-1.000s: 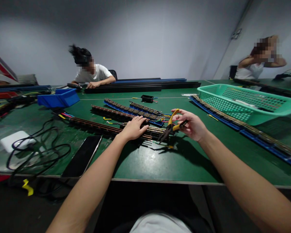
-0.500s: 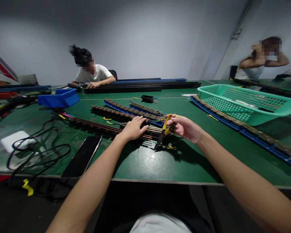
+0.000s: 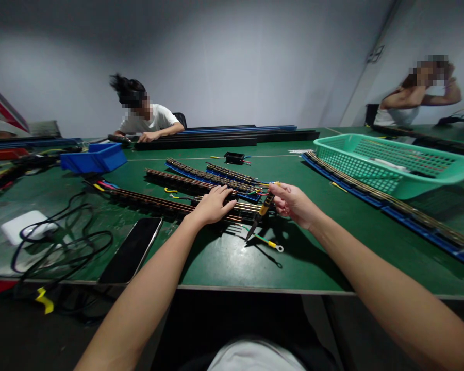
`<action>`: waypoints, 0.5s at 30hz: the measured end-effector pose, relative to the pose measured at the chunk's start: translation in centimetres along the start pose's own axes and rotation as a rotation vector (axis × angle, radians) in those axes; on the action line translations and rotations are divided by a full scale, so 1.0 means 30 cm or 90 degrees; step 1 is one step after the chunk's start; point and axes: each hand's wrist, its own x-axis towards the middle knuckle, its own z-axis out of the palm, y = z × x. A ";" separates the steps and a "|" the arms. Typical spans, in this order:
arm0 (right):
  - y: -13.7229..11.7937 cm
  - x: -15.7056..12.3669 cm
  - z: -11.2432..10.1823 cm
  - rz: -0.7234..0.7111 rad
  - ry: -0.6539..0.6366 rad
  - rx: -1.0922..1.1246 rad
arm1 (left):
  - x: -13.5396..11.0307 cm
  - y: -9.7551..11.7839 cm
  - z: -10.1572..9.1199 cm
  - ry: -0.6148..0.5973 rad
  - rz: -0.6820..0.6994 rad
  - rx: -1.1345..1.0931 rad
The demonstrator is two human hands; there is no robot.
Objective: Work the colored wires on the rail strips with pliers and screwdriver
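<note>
My left hand [image 3: 215, 205] lies flat, fingers spread, on a dark rail strip [image 3: 154, 200] with copper-coloured bars. In my right hand [image 3: 292, 205] are yellow-handled pliers [image 3: 263, 210], gripped by the handles with the dark jaws pointing down at the table. Close beside the jaws, a green wire with a yellow sleeve [image 3: 271, 244] and a ring terminal [image 3: 280, 248] sticks out over the tabletop. Beyond my hands lie more rail pieces, one of them on a blue base [image 3: 178, 166]. Coloured wires show near the pliers' handles.
A green basket [image 3: 371, 178] stands at right beside a long curved rail [image 3: 410, 219]. At left are a blue bin [image 3: 95, 158], a phone [image 3: 131, 250], a white charger [image 3: 27, 225] and tangled black cable. Two people sit across the green table [image 3: 216, 268].
The pliers have turned in my right hand, their handles now closer together. The ring-terminal wire shows further out, toward me. My left hand has stayed in place.
</note>
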 end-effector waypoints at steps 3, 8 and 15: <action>0.004 0.001 0.004 -0.025 0.019 -0.030 | 0.000 0.001 -0.001 -0.001 -0.004 0.003; 0.014 0.008 0.006 -0.053 0.053 -0.055 | 0.000 0.000 0.000 0.001 0.001 0.003; 0.002 -0.005 0.014 -0.078 0.069 -0.073 | -0.001 0.002 -0.002 -0.002 -0.004 -0.006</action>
